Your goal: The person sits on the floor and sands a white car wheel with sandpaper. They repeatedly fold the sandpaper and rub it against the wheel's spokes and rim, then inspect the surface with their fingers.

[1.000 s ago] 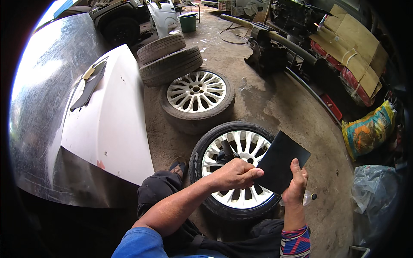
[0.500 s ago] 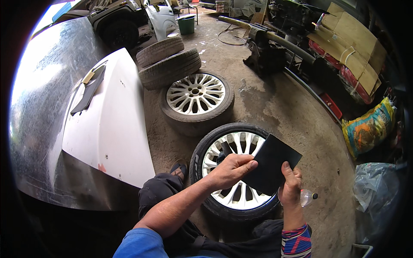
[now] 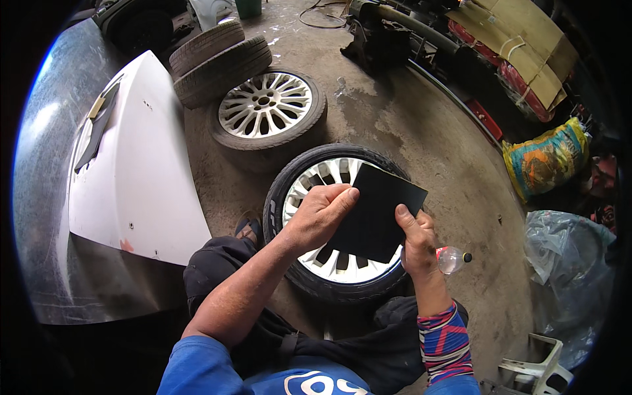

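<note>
Between my two hands I hold a flat black sheet of sandpaper (image 3: 376, 220), tilted above a wheel. My left hand (image 3: 322, 216) pinches its left edge, thumb on top and fingers curled under. On the other side my right hand (image 3: 419, 243) grips the right edge, its thumb pressed on the dark face. Below lies the wheel (image 3: 352, 271), a white multi-spoke rim in a black tire, flat on the floor before my knees. The sheet and my hands hide part of its spokes. Beside my right wrist is a clear plastic bottle (image 3: 451, 260) with a dark cap.
A second white-rimmed wheel (image 3: 297, 122) lies beyond, with two tires (image 3: 227, 69) leaning at its far left. To the left is a white car panel (image 3: 141, 171). At right are a yellow sack (image 3: 546, 158), clear plastic sheeting (image 3: 566, 257) and cardboard (image 3: 520, 39).
My view has tipped down and shifted, so the wheels and panel sit higher and further left in the picture. Both hands keep their hold on the sandpaper.
</note>
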Available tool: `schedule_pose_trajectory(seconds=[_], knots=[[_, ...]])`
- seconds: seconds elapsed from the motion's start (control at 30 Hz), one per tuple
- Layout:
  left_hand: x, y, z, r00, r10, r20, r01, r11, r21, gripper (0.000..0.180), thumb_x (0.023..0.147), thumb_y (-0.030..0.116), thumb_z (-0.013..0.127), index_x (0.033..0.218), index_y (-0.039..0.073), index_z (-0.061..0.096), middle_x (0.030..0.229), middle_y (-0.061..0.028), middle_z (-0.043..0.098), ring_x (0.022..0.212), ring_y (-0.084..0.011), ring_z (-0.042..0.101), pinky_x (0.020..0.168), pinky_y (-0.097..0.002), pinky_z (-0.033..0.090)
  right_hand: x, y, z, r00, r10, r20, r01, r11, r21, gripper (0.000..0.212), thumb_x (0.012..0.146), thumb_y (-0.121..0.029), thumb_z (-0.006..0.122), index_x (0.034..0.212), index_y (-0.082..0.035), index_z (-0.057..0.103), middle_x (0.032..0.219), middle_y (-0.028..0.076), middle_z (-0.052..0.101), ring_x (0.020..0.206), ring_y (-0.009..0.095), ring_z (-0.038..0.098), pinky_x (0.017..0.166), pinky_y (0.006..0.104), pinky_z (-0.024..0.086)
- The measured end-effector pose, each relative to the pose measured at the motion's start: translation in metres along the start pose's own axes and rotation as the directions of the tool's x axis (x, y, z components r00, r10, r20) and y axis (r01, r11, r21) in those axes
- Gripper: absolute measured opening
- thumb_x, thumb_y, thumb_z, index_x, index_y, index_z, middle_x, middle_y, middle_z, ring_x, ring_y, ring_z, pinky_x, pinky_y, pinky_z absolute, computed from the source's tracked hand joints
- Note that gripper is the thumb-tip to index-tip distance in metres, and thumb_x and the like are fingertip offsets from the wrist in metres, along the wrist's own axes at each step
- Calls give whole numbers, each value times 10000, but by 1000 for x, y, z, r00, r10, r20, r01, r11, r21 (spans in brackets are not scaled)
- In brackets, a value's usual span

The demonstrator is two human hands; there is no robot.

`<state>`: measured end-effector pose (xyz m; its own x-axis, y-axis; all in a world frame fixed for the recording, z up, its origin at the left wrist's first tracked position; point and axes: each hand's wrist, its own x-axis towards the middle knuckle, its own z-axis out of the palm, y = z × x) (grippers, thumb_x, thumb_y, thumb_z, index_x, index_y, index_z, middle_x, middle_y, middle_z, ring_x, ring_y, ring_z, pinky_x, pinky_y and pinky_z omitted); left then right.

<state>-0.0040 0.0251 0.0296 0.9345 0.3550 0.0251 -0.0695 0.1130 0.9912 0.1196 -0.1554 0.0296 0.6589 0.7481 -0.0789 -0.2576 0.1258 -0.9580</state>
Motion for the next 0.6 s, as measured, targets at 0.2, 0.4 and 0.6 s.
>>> schedule_pose_trajectory(seconds=[0.2, 0.4, 0.6], knots=[[1, 11, -5, 1000, 18, -4, -17, 998, 60, 389, 1084, 291, 484, 824, 24, 592, 691, 57, 471, 656, -45, 434, 567, -261, 366, -2, 0, 0, 995, 99, 28, -100, 995, 31, 286, 1015, -209, 604, 1174, 10, 695, 1069, 44, 726, 953, 103, 649, 870, 252, 507], [-4, 4, -2, 994, 74, -82, -64, 991, 118, 446, 1099, 327, 457, 794, 25, 578, 669, 60, 462, 639, -49, 429, 553, -267, 364, -8, 10, -3, 987, 119, 108, -114, 992, -44, 292, 1027, -225, 612, 1180, 12, 688, 1044, 19, 714, 920, 85, 629, 828, 242, 492], [-4, -3, -3, 992, 77, -99, -68, 994, 88, 546, 1109, 383, 445, 708, 16, 493, 608, 43, 442, 597, -66, 423, 528, -290, 367, -16, 8, -10, 973, 172, 156, -149, 977, -154, 360, 1043, -265, 625, 1259, 20, 658, 1085, 22, 709, 955, 93, 629, 867, 248, 497]])
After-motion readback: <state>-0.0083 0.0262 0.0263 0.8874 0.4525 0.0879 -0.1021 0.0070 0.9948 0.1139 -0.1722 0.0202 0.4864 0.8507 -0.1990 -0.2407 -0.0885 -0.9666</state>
